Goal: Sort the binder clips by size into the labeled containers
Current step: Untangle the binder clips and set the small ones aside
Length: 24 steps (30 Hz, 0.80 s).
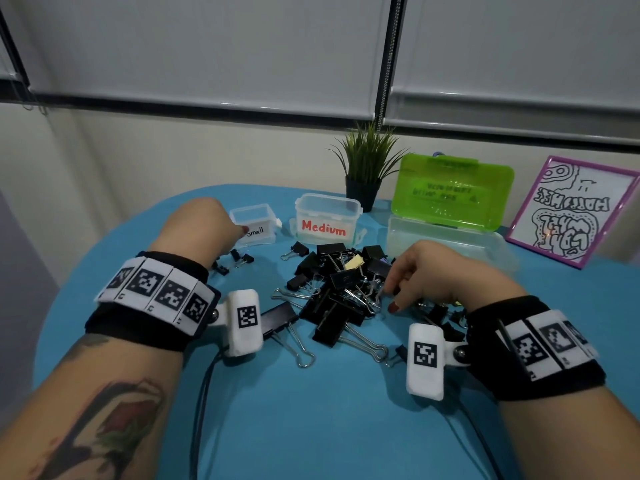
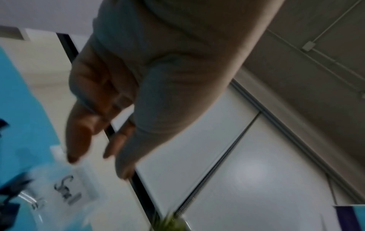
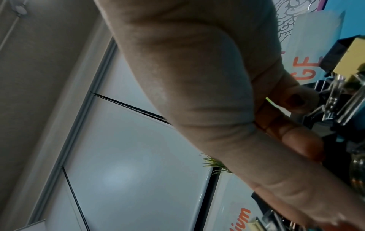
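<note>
A: At the near edge of the pile of binder clips point(image 1: 341, 289), the right hand point(image 1: 436, 275) is reaching in, its fingers point(image 1: 393, 289) curling around a wire handle; whether a clip is properly pinched is too hidden to tell.

B: And the left hand point(image 1: 199, 223) is hovering beside the Small container point(image 1: 254, 225), fingers point(image 2: 79, 137) hanging loose and holding nothing.

A: To do this step well, the person is probably needing to lift one clip straight up by its handle, since the handles are tangling together on the worktop point(image 1: 311, 427).

B: Then it is going by size: the Medium container point(image 1: 327, 220) is standing just behind the pile, the clear container with the green lid point(image 1: 450, 192) to its right, seemingly for large ones.

A: A few small clips point(image 1: 239, 258) are lying loose near the left hand too.
</note>
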Each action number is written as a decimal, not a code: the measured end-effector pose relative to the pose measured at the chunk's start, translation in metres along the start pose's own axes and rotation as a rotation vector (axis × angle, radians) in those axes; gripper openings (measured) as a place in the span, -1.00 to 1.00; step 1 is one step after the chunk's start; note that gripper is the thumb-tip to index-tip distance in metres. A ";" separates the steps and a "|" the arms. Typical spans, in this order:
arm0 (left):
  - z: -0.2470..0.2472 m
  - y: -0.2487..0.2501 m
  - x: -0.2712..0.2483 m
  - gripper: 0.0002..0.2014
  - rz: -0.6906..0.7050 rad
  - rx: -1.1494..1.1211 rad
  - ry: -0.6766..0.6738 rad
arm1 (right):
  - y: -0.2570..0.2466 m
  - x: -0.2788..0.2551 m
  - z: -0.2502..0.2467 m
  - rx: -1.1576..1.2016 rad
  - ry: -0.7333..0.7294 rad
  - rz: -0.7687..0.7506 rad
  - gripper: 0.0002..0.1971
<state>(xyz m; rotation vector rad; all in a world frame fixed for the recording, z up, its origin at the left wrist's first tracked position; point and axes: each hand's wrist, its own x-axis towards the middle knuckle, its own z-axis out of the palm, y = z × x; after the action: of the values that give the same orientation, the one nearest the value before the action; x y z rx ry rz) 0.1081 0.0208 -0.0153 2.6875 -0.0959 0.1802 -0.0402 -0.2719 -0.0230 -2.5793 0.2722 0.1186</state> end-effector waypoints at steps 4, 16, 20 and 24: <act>0.001 0.033 -0.037 -0.77 0.289 -0.226 -0.224 | -0.001 -0.001 -0.001 0.015 0.008 -0.024 -0.73; 0.029 0.065 -0.074 -0.49 0.739 -0.079 -0.752 | -0.006 0.004 0.008 -0.075 0.000 -0.003 -0.84; 0.030 0.063 -0.071 -0.52 0.664 -0.058 -0.652 | -0.003 -0.001 0.006 -0.149 -0.049 0.002 -0.88; 0.031 0.063 -0.071 -0.58 0.609 -0.100 -0.591 | 0.000 -0.012 -0.005 -0.117 -0.100 -0.018 -0.90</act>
<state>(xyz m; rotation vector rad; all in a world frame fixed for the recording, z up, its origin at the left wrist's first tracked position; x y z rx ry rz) 0.0354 -0.0470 -0.0265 2.4420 -1.0665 -0.4300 -0.0513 -0.2723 -0.0168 -2.6814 0.2105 0.2634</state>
